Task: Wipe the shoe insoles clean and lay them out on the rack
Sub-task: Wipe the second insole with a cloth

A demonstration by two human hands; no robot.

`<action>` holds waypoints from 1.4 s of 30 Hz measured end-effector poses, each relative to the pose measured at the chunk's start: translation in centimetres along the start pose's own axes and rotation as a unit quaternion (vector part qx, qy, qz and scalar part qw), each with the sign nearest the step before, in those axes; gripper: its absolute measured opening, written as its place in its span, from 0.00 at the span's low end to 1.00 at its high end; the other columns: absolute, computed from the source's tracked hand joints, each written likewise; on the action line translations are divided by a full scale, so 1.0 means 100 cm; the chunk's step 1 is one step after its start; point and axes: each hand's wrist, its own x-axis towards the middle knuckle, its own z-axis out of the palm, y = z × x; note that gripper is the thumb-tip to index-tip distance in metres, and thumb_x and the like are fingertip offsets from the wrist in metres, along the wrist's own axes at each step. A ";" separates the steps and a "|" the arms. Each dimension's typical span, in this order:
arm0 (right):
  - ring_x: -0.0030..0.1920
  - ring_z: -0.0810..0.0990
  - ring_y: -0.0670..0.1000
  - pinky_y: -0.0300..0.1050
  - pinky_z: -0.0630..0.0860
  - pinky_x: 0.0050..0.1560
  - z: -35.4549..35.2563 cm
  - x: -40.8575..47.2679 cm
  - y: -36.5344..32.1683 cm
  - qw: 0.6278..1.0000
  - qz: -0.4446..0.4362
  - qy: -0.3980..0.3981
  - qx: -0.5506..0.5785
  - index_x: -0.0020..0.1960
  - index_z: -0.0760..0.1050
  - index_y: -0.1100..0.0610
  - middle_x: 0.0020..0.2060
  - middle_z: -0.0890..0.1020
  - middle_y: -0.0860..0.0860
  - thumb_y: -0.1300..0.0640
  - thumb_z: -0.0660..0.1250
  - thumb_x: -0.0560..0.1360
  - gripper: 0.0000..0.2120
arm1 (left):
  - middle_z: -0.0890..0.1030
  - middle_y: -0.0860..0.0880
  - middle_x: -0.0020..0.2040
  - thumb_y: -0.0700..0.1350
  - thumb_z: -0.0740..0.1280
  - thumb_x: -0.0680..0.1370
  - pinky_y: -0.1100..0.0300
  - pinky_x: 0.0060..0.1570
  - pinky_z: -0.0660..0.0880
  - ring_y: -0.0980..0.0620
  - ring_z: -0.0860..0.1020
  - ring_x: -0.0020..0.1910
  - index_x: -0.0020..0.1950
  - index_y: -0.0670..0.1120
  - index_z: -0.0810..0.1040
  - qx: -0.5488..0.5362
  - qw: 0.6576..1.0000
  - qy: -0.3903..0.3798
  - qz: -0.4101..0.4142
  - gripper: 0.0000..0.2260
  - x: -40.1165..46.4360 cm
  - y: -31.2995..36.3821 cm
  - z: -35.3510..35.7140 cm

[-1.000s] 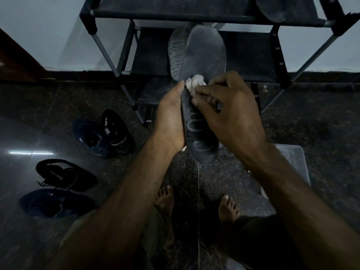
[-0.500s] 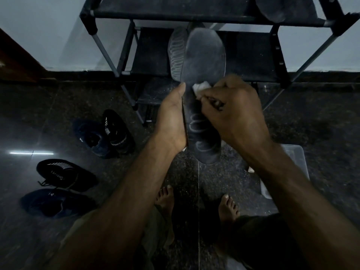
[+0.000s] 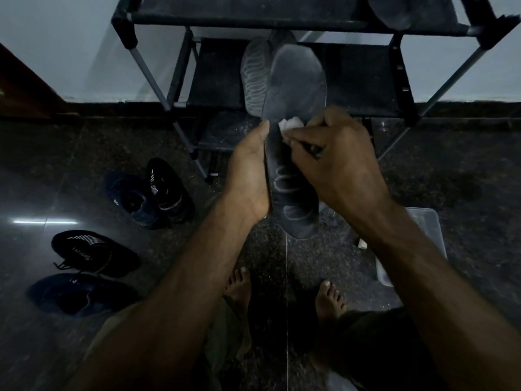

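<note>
From the head camera, you look down at your two hands in front of the dark shoe rack [image 3: 253,19]. Your left hand [image 3: 248,176] holds the dark insole [image 3: 293,114] by its left edge, with the thumb up along the side. You hold it this way so it stands up in the air and its flat face looks at you. That keeps it steady while you rub.

Your right hand [image 3: 335,153] has its fingers curled tight around a small white cloth [image 3: 290,124]. The cloth presses on the middle of the insole. Only a bit of the cloth peeks out past your fingers, because a small bunched wad is easy to push hard.

A second insole [image 3: 253,77] with wavy lines sticks out just behind the first one. I cannot tell if your left hand holds it too or if it rests on the rack.

One more insole [image 3: 392,9] lies flat on the top shelf, at the right. I think it is there to dry.

Four dark shoes [image 3: 149,193] sit on the floor to your left, away from your bare feet [image 3: 239,289]. A clear plastic tub [image 3: 423,235] sits on the floor under your right arm, close so you can reach it
</note>
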 end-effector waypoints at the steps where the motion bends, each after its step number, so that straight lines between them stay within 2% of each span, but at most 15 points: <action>1: 0.38 0.77 0.49 0.39 0.76 0.39 0.000 0.000 -0.001 1.000 0.008 -0.003 0.014 0.53 0.84 0.57 0.40 0.77 0.52 0.57 0.68 0.78 0.08 | 0.81 0.43 0.48 0.51 0.53 0.83 0.57 0.48 0.80 0.48 0.81 0.46 0.56 0.41 0.77 0.002 1.000 0.002 0.001 0.18 0.000 -0.001 0.000; 6: 0.38 0.76 0.46 0.39 0.75 0.39 -0.001 -0.003 -0.011 0.992 -0.037 -0.110 0.045 0.53 0.84 0.55 0.40 0.78 0.51 0.59 0.68 0.76 0.08 | 0.81 0.37 0.53 0.50 0.56 0.83 0.54 0.53 0.79 0.42 0.82 0.53 0.58 0.37 0.78 0.051 0.997 0.045 0.031 0.19 0.000 -0.001 -0.003; 8: 0.38 0.75 0.46 0.40 0.74 0.38 -0.003 -0.001 -0.009 0.991 -0.038 -0.127 0.033 0.53 0.84 0.55 0.40 0.77 0.50 0.58 0.69 0.75 0.07 | 0.84 0.39 0.49 0.50 0.55 0.83 0.55 0.50 0.80 0.44 0.84 0.48 0.55 0.37 0.79 0.043 0.998 0.036 0.029 0.19 -0.002 0.001 -0.002; 11: 0.39 0.76 0.49 0.42 0.75 0.39 -0.005 0.001 -0.003 0.997 0.003 -0.070 0.011 0.52 0.84 0.55 0.40 0.77 0.51 0.56 0.69 0.76 0.07 | 0.84 0.43 0.43 0.50 0.54 0.83 0.58 0.43 0.81 0.49 0.84 0.40 0.51 0.41 0.80 0.026 0.999 0.013 0.021 0.19 -0.001 0.002 -0.001; 14: 0.41 0.77 0.48 0.34 0.73 0.41 -0.004 0.000 -0.002 0.999 0.035 -0.035 0.021 0.53 0.84 0.56 0.41 0.77 0.52 0.57 0.69 0.77 0.08 | 0.82 0.42 0.49 0.51 0.54 0.83 0.56 0.48 0.79 0.47 0.81 0.46 0.55 0.40 0.79 0.024 0.999 0.022 0.024 0.19 0.001 -0.002 0.000; 16: 0.41 0.78 0.49 0.37 0.75 0.41 -0.001 -0.002 -0.006 0.998 0.013 -0.049 0.028 0.52 0.84 0.56 0.41 0.78 0.52 0.59 0.69 0.76 0.07 | 0.81 0.39 0.54 0.51 0.55 0.83 0.53 0.55 0.77 0.44 0.80 0.52 0.58 0.39 0.78 0.038 0.998 0.037 0.028 0.19 0.001 -0.005 -0.001; 19: 0.40 0.77 0.49 0.45 0.77 0.39 0.001 -0.004 -0.012 0.994 -0.029 -0.099 0.033 0.52 0.84 0.56 0.40 0.78 0.53 0.59 0.68 0.77 0.07 | 0.81 0.37 0.56 0.51 0.56 0.83 0.52 0.56 0.79 0.42 0.82 0.55 0.58 0.39 0.80 0.049 0.996 0.054 0.047 0.19 0.003 -0.005 -0.005; 22: 0.38 0.76 0.50 0.50 0.77 0.37 -0.001 -0.003 -0.008 0.992 -0.049 -0.117 0.008 0.50 0.84 0.57 0.40 0.78 0.53 0.58 0.69 0.76 0.07 | 0.82 0.40 0.52 0.51 0.55 0.83 0.54 0.50 0.81 0.45 0.83 0.49 0.56 0.40 0.80 0.020 0.998 0.047 0.039 0.19 0.003 -0.001 -0.006; 26: 0.40 0.77 0.51 0.51 0.78 0.40 -0.004 -0.001 0.003 0.999 0.005 -0.029 -0.011 0.50 0.84 0.58 0.41 0.78 0.54 0.58 0.69 0.76 0.07 | 0.82 0.44 0.46 0.51 0.55 0.83 0.58 0.45 0.79 0.48 0.81 0.43 0.53 0.41 0.80 0.014 0.999 0.021 0.036 0.18 0.003 -0.001 -0.003; 29: 0.39 0.77 0.50 0.48 0.78 0.40 -0.004 -0.001 0.003 1.000 0.019 -0.016 0.008 0.50 0.84 0.59 0.41 0.78 0.54 0.58 0.69 0.76 0.07 | 0.82 0.44 0.47 0.51 0.55 0.83 0.57 0.46 0.79 0.48 0.81 0.45 0.55 0.40 0.79 0.020 0.998 0.031 0.046 0.18 0.004 -0.002 -0.003; 32: 0.39 0.77 0.49 0.47 0.77 0.39 -0.002 -0.003 -0.004 0.994 -0.020 -0.103 0.030 0.51 0.84 0.56 0.40 0.78 0.53 0.58 0.69 0.76 0.07 | 0.83 0.42 0.47 0.50 0.54 0.83 0.57 0.44 0.81 0.47 0.83 0.44 0.57 0.39 0.79 0.015 0.998 0.042 0.048 0.19 0.003 0.000 -0.004; 34: 0.39 0.77 0.49 0.47 0.77 0.39 -0.002 -0.002 -0.005 0.990 -0.022 -0.132 0.034 0.52 0.84 0.55 0.41 0.78 0.52 0.58 0.70 0.75 0.07 | 0.84 0.42 0.46 0.51 0.53 0.83 0.57 0.42 0.82 0.47 0.84 0.42 0.55 0.39 0.79 0.009 0.998 0.037 0.042 0.19 0.002 0.002 -0.005; 36: 0.39 0.77 0.46 0.41 0.77 0.40 -0.005 -0.001 -0.001 0.992 0.025 -0.101 0.072 0.52 0.84 0.54 0.42 0.79 0.51 0.57 0.71 0.75 0.07 | 0.84 0.42 0.45 0.51 0.53 0.83 0.57 0.43 0.82 0.47 0.84 0.42 0.54 0.39 0.79 0.005 0.999 0.028 0.041 0.20 0.001 0.004 -0.004; 39: 0.41 0.79 0.42 0.30 0.73 0.41 -0.012 0.002 0.004 0.986 0.097 -0.027 0.134 0.51 0.83 0.55 0.43 0.80 0.50 0.56 0.72 0.74 0.07 | 0.83 0.41 0.50 0.51 0.54 0.83 0.53 0.48 0.80 0.45 0.83 0.46 0.56 0.40 0.80 0.035 0.997 0.041 0.060 0.20 0.003 0.004 -0.006; 42: 0.43 0.80 0.40 0.29 0.75 0.45 -0.013 0.003 0.007 0.982 0.123 -0.007 0.146 0.51 0.82 0.55 0.45 0.80 0.48 0.56 0.72 0.74 0.07 | 0.84 0.42 0.46 0.51 0.55 0.83 0.55 0.45 0.81 0.46 0.83 0.43 0.53 0.40 0.81 0.048 0.995 0.047 0.068 0.19 0.004 0.004 -0.007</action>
